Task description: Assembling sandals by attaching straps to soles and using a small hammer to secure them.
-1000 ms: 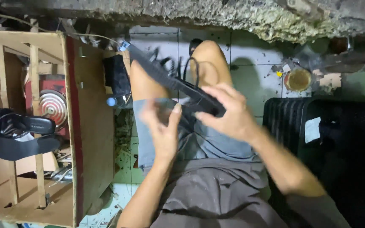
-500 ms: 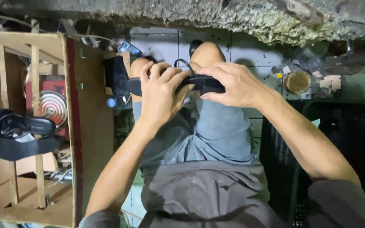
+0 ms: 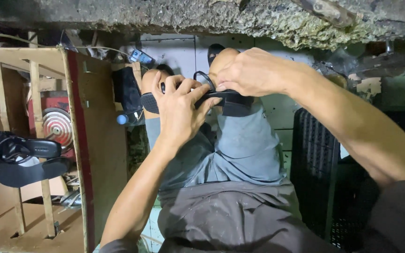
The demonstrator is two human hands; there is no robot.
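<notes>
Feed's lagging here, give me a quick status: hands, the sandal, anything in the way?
Left hand and right hand both gripping the black sandal across the knees. Strap loop between the fingers. Nothing blocking.

1. Only one view on my feed: the head cam, worn by the person and pointing steeply down over their own lap.
2. It's close in. The forearms come in from the bottom edge, and the left hand (image 3: 179,110) and right hand (image 3: 254,72) sit in the upper middle, right over the knees.
3. The frame top is the far end, where a rough concrete edge (image 3: 202,18) runs across.
4. The wooden rack (image 3: 78,140) fills the left side and a black ribbed crate (image 3: 315,159) the right, both cropped by the edges.
5. No second view, so nothing overlaps.
</notes>
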